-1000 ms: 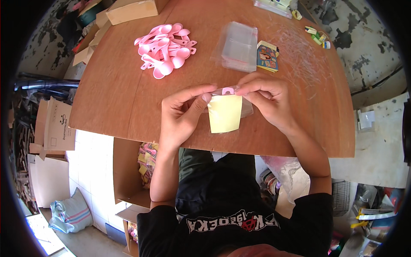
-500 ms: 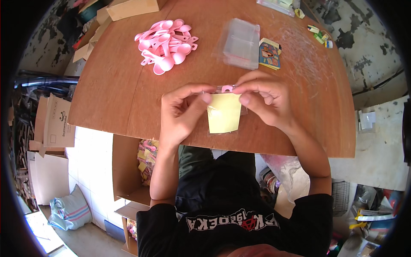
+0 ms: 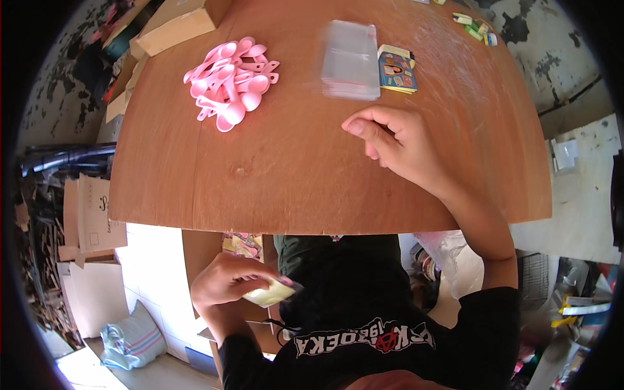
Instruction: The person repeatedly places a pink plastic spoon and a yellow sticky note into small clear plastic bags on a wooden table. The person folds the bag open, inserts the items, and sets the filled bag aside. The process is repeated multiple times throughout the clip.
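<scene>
My left hand (image 3: 229, 283) has its thumb and fingers closed on a small clear plastic packet with a yellow card (image 3: 268, 294) in it; a bit of pink shows at its end. This hand is below the table's front edge, over my lap and beside an open cardboard box. Above the table, my right hand (image 3: 396, 140) has its fingers curled in and the thumb pressed to them, with nothing visible in the grip. Just beyond it lie a stack of clear plastic bags (image 3: 351, 58) and a small pile of blue-and-yellow printed cards (image 3: 398, 73).
Pink measuring spoons (image 3: 231, 84) are heaped at the table's far left. Thin clear strips (image 3: 448, 62) lie scattered at the right, near small green and yellow pieces (image 3: 478, 29). Below the front edge, the cardboard box (image 3: 201, 253) contains several similar packets (image 3: 244, 245).
My left hand has carried the packet off the table, down and left to below the edge. My right hand has let go of it and stays over the table. The view has shifted slightly.
</scene>
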`<action>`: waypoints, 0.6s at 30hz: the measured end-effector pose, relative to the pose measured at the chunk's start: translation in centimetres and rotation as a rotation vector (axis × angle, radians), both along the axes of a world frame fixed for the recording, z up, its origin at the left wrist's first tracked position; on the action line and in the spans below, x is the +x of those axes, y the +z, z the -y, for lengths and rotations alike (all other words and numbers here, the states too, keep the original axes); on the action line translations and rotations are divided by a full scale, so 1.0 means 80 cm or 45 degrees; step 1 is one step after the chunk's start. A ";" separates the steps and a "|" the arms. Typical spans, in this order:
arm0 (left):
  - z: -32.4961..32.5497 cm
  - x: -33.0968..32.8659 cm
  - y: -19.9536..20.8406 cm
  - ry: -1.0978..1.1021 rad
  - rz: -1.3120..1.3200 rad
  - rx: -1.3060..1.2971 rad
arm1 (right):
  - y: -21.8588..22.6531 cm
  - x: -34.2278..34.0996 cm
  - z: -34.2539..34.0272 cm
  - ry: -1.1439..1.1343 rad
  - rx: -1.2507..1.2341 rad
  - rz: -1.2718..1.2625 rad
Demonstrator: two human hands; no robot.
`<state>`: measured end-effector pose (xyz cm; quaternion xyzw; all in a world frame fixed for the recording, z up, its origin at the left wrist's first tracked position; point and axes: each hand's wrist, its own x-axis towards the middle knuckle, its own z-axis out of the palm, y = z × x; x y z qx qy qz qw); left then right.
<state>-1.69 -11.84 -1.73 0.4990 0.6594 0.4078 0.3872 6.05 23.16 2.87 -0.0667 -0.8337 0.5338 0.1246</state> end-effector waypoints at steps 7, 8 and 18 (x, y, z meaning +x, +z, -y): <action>0.105 0.021 -0.154 0.715 -0.770 -0.895 | -0.008 -0.043 -0.037 -0.096 0.760 -0.406; 0.109 0.024 -0.158 0.630 -0.535 -0.967 | -0.009 -0.058 -0.045 -0.089 0.764 -0.413; -0.041 0.059 -0.047 0.229 -0.048 -0.058 | -0.028 -0.144 -0.124 -0.391 1.569 -0.033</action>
